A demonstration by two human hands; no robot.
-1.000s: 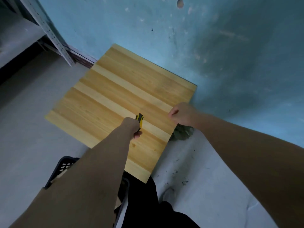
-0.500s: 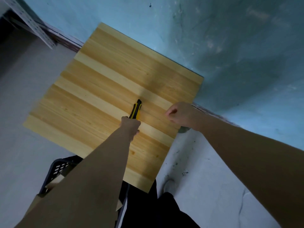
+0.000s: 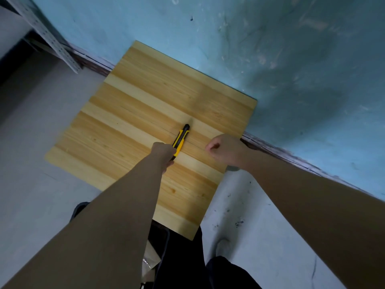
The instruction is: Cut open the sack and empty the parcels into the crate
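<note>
A yellow and black utility knife (image 3: pixel 181 137) lies along the wooden table top (image 3: pixel 135 113), tip pointing away from me. My left hand (image 3: pixel 164 152) is closed around its rear end. My right hand (image 3: pixel 224 150) is a closed fist over the table's right edge, a short way right of the knife, with nothing visible in it. A small grey-green bit of what may be the sack (image 3: pixel 232 168) peeks out under my right wrist, beside the table edge. The black crate (image 3: pixel 80 207) is mostly hidden under my left forearm.
The table stands against a blue wall (image 3: pixel 291 59). A perforated metal shelf post (image 3: pixel 48 36) rises at the upper left. Grey floor lies on both sides of the table. A brown cardboard piece (image 3: pixel 150 258) shows near my legs.
The knife has slid forward out of my left hand, so most of its body now shows on the table. My head view shifted. The greenish bundle under my right hand is now nearly hidden.
</note>
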